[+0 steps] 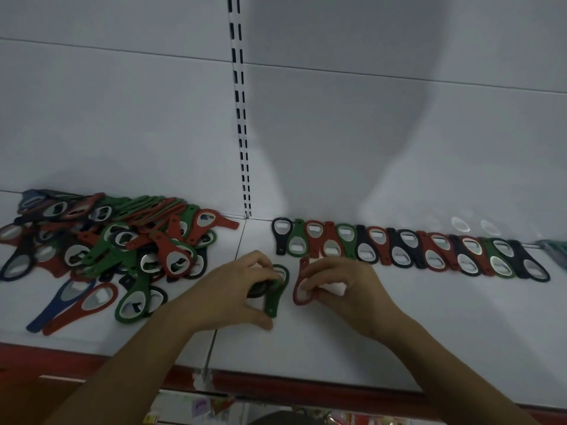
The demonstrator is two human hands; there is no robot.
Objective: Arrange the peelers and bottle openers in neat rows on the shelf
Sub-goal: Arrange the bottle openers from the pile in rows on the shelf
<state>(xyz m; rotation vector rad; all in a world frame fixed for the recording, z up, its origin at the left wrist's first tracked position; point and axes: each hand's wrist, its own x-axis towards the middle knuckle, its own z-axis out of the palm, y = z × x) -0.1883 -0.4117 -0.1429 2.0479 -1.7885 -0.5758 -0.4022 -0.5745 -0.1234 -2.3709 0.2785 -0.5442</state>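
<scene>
A loose pile of red, green, black and blue bottle openers [116, 250] covers the left part of the white shelf [399, 332]. A neat row of bottle openers [408, 250], laid head to tail, runs along the back on the right. My left hand [233, 292] grips a green bottle opener [277, 289], with a dark one partly hidden under the fingers. Just to its right, my right hand [340, 289] pinches a red bottle opener [299, 286] on the shelf, in front of the row's left end.
A slotted upright [242, 124] splits the white back panel. The shelf's red front edge [276, 383] runs below my forearms. A teal object [555, 248] lies at the row's far right end. Goods on a lower shelf show at the bottom.
</scene>
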